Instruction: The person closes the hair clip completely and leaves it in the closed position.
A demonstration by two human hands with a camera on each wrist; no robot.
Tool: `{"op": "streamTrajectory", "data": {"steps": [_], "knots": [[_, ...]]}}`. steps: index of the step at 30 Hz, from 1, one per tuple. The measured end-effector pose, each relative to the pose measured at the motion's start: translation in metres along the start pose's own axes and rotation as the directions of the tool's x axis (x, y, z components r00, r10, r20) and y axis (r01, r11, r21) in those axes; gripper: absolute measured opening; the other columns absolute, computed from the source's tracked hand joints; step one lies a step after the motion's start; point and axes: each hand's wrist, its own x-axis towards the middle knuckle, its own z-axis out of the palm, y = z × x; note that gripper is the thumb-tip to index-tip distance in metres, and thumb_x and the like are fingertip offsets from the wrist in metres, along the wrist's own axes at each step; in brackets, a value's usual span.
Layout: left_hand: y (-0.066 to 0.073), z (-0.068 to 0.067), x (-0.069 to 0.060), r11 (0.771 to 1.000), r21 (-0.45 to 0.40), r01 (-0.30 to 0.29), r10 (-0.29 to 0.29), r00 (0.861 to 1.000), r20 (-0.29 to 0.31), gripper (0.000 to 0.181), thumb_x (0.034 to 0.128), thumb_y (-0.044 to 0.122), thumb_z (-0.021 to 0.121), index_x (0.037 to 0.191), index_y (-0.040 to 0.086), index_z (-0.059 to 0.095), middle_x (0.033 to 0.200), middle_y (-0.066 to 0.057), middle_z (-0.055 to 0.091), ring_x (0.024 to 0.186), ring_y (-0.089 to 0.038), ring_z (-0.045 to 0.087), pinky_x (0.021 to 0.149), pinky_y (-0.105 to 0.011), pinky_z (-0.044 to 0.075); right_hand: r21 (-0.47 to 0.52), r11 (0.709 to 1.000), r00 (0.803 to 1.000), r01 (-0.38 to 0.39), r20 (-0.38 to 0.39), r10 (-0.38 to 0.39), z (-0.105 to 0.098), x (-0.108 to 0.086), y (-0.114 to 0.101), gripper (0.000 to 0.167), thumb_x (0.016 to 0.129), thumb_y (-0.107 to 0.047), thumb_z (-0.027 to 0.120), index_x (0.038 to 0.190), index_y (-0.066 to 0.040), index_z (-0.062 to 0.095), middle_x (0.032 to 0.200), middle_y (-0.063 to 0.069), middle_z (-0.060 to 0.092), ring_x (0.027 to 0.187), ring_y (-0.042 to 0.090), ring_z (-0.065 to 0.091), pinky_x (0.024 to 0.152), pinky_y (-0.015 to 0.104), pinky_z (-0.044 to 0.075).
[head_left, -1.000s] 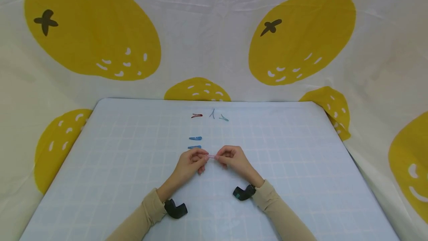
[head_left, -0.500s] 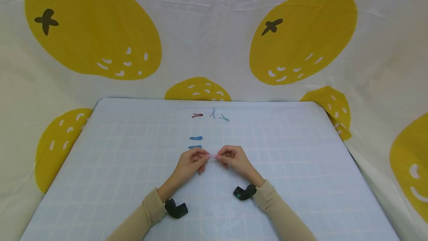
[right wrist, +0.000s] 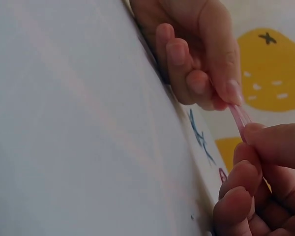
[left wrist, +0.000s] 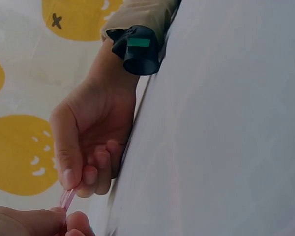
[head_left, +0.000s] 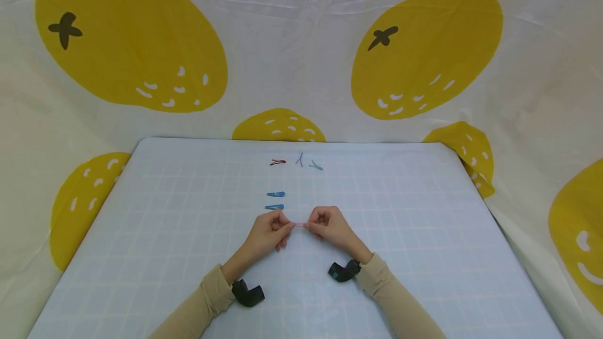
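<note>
A small pink hair clip (head_left: 299, 225) spans the short gap between the two hands. The thumb and fingers of my left hand (head_left: 270, 230) pinch its left end. At the other end, my right hand (head_left: 333, 229) pinches it likewise. The right wrist view shows the pink clip's thin arms lying close together between the fingertips; both ends are covered. Just beyond the left hand lie two blue hair clips (head_left: 275, 206), one behind the other, both looking closed.
Near the far edge of the table (head_left: 400, 198) lie a red hair clip (head_left: 278, 162), a darker blue one (head_left: 300, 160) and a green one (head_left: 316, 166), each with arms spread apart. A fabric with yellow fruit shapes (head_left: 278, 127) hangs behind the table.
Both hands have shifted slightly toward the person, with the pink hair clip still between them. More of the nearer blue clip shows. The clips on the table stay put.
</note>
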Motion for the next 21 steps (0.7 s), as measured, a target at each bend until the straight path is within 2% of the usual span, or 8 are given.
{"op": "streamTrajectory", "data": {"steps": [4,9,13,17,21], "knots": [[0.0001,0.0003,0.0003,1.000,0.010,-0.001,0.001,1.000,0.000,0.011,0.0951,0.010,0.067,0.088,0.006,0.059,0.060,-0.004,0.059,0.043,-0.015,0.050,0.041,-0.026,0.045,-0.019,1.000,1.000,0.010,-0.003,-0.010,0.0014,0.0000,-0.0018,0.017,0.088,0.009,0.066,0.073,0.008,0.059,0.054,0.021,0.051,0.044,0.007,0.045,0.044,0.019,0.035],[0.0023,0.0021,-0.0008,1.000,0.011,-0.003,0.003,1.000,-0.023,0.013,0.0939,0.010,0.069,0.086,0.006,0.059,0.059,-0.005,0.058,0.040,-0.015,0.048,0.039,-0.024,0.043,-0.050,0.999,1.000,0.019,-0.008,-0.019,0.0032,-0.0008,-0.0041,0.016,0.088,0.009,0.065,0.073,0.007,0.059,0.053,0.008,0.052,0.043,0.005,0.043,0.043,0.019,0.034],[0.0032,0.0046,-0.0022,0.999,0.044,-0.005,0.007,0.999,-0.044,0.016,0.0934,0.008,0.069,0.083,0.006,0.057,0.060,-0.003,0.059,0.039,-0.013,0.048,0.037,-0.024,0.042,-0.090,0.996,1.000,0.024,-0.010,-0.025,0.0047,-0.0011,-0.0053,0.017,0.089,0.009,0.065,0.073,0.007,0.059,0.054,-0.001,0.050,0.044,0.005,0.042,0.044,0.019,0.034],[0.0049,0.0063,-0.0030,0.998,0.057,-0.002,0.005,0.999,-0.052,0.019,0.0941,0.009,0.068,0.081,0.007,0.055,0.061,-0.001,0.058,0.040,-0.013,0.049,0.037,-0.024,0.041,-0.118,0.993,1.000,0.016,-0.016,-0.018,0.0061,-0.0010,-0.0059,0.017,0.089,0.008,0.065,0.073,0.005,0.059,0.054,-0.004,0.049,0.044,0.004,0.042,0.045,0.018,0.034],[0.0032,0.0071,-0.0019,0.999,0.039,-0.001,0.004,0.998,-0.061,0.017,0.0943,0.008,0.068,0.081,0.006,0.056,0.061,-0.004,0.059,0.040,-0.013,0.048,0.038,-0.023,0.040,-0.101,0.995,1.000,0.002,-0.019,-0.004,0.0060,-0.0010,-0.0060,0.017,0.088,0.008,0.065,0.073,0.006,0.059,0.054,-0.003,0.050,0.044,0.005,0.042,0.044,0.019,0.034]]}}
